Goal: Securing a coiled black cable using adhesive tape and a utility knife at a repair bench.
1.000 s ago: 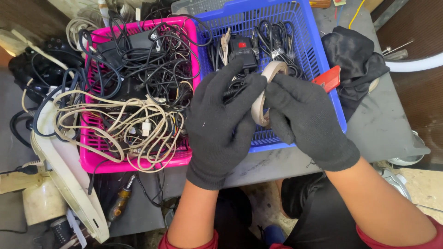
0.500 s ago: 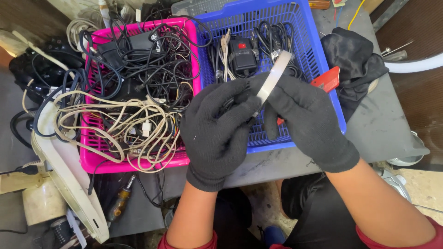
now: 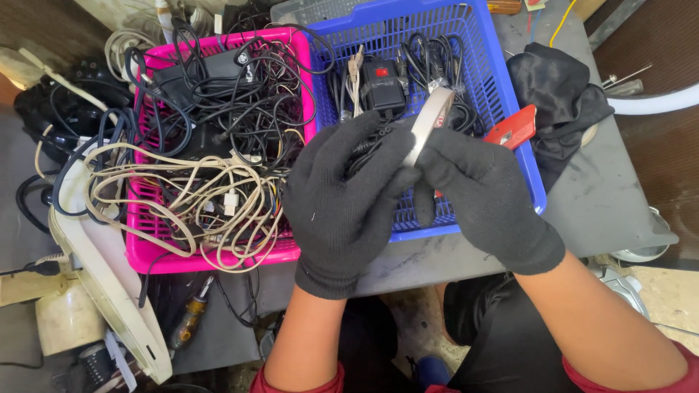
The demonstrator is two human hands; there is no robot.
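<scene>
Fingers of both black-gloved hands, left hand (image 3: pixel 349 204) and right hand (image 3: pixel 484 200), clamp a pale roll of tape (image 3: pixel 429 116) edge-on, seemingly for picking at it, above the blue plastic basket (image 3: pixel 510 94); pink basket of tangled cables (image 3: pixel 145 247) sits left.

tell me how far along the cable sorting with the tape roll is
Looks done: a few bundled black cords and a black adapter lie in the blue plastic basket. In hand: both black-gloved hands, left hand and right hand, hold a pale tape roll edge-on. Left: the pink plastic basket is heaped with tangled black and beige cables.
</scene>
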